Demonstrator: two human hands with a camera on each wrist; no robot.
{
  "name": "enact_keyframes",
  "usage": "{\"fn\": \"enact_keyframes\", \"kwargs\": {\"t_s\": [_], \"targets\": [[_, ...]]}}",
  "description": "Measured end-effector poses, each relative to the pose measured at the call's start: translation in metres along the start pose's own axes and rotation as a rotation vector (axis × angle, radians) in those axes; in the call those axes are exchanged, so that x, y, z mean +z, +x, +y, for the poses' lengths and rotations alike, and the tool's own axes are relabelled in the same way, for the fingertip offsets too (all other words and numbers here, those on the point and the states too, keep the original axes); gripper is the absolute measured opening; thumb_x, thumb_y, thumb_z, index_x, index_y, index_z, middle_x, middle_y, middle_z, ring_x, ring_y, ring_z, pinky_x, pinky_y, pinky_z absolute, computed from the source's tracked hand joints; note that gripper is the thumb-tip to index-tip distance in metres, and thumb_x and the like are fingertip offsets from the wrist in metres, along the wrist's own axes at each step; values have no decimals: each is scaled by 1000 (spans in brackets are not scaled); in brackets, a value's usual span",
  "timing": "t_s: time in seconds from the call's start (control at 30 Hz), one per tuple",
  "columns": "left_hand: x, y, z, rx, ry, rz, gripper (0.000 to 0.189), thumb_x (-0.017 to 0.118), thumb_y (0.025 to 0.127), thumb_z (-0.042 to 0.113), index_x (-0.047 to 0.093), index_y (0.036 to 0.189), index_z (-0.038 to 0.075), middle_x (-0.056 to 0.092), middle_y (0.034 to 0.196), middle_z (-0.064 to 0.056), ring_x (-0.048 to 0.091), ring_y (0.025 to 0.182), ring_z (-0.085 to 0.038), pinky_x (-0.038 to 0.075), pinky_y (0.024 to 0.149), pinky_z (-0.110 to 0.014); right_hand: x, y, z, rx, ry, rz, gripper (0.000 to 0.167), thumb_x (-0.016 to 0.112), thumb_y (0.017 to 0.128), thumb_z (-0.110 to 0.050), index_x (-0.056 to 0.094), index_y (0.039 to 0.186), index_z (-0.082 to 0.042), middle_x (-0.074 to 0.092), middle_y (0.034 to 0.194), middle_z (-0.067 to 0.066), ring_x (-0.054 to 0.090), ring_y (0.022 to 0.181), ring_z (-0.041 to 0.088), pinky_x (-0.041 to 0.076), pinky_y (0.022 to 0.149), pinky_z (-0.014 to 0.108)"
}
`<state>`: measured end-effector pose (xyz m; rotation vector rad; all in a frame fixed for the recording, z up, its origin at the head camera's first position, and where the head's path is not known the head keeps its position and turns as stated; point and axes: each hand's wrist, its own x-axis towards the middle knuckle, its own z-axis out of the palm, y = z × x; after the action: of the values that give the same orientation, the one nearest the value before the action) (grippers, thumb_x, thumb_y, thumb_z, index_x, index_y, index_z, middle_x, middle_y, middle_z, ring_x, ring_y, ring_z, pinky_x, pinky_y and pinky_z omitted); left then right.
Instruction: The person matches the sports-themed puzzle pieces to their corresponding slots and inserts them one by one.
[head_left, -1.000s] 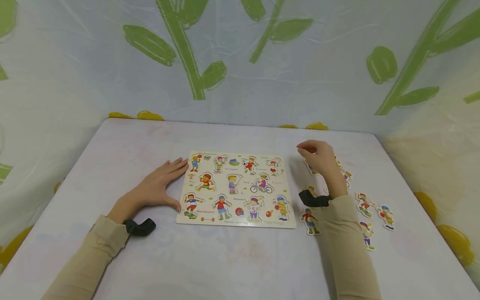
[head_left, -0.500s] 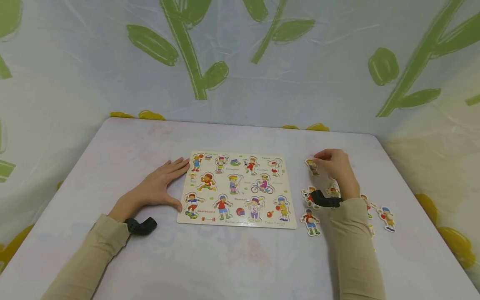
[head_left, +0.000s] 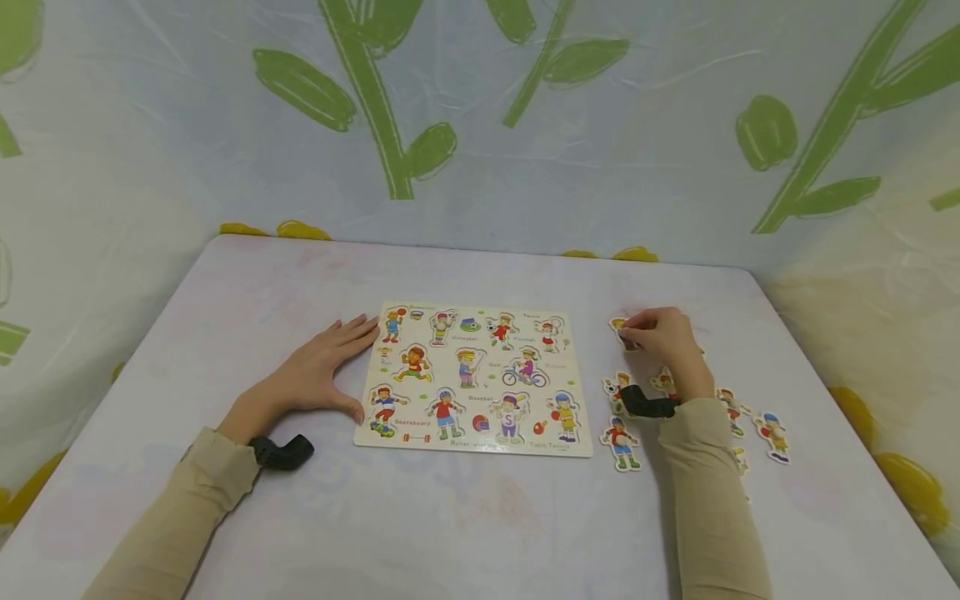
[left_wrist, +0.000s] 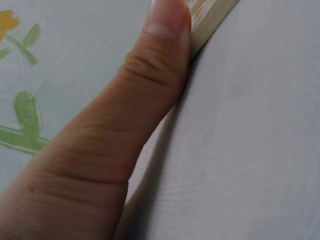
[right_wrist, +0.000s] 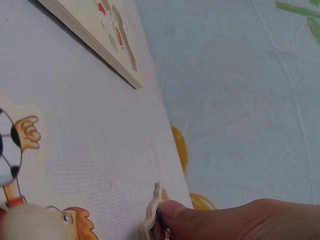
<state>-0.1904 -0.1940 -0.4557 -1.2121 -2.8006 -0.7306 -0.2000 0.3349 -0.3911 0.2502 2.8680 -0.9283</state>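
My left hand (head_left: 322,371) lies at the left edge of a wooden puzzle board (head_left: 468,450), fingers spread and thumb touching its side. The thumb (left_wrist: 150,75) meets the board's edge (left_wrist: 212,25) in the left wrist view. Right of the board, my right hand (head_left: 667,342) pinches a cut-out puzzle piece (head_left: 617,325) of a child figure, partly covered by the fingers. From the right wrist, the thumb (right_wrist: 215,220) presses on this piece (right_wrist: 149,220), seen nearly edge-on. A football-player piece (head_left: 617,387) lies just nearer me.
More loose pieces lie around the right forearm: a roller-skater piece (head_left: 621,444), a table-tennis piece (head_left: 772,437) and several others, some partly hidden by the sleeve. A patterned cloth (head_left: 480,150) rises behind the table (head_left: 487,533). Each wrist wears a black device (head_left: 283,452).
My right hand has come rightward and down from above the pieces, and its fingers now pinch the upper piece. The left hand and board have stayed in place.
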Motion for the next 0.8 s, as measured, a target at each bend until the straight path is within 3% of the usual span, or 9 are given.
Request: {"fn": "enact_keyframes", "kwargs": {"t_s": [0.47, 0.8], "targets": [[-1, 1, 1, -7, 12, -9, 132, 80, 56, 75, 32, 154, 0, 25, 162, -13, 17, 150, -36, 14, 121, -53, 2, 1, 0, -27, -24, 30, 27, 66, 96, -17, 68, 107, 7, 65, 99, 21, 56, 86, 29, 48, 68, 26], [-1, -1, 2, -17, 0, -13, 132, 81, 56, 73, 31, 154, 1, 24, 163, -12, 16, 150, -35, 13, 121, -53, 4, 0, -13, -53, -23, 39, 28, 67, 95, -20, 67, 104, 6, 67, 99, 21, 58, 85, 29, 49, 68, 28]]}}
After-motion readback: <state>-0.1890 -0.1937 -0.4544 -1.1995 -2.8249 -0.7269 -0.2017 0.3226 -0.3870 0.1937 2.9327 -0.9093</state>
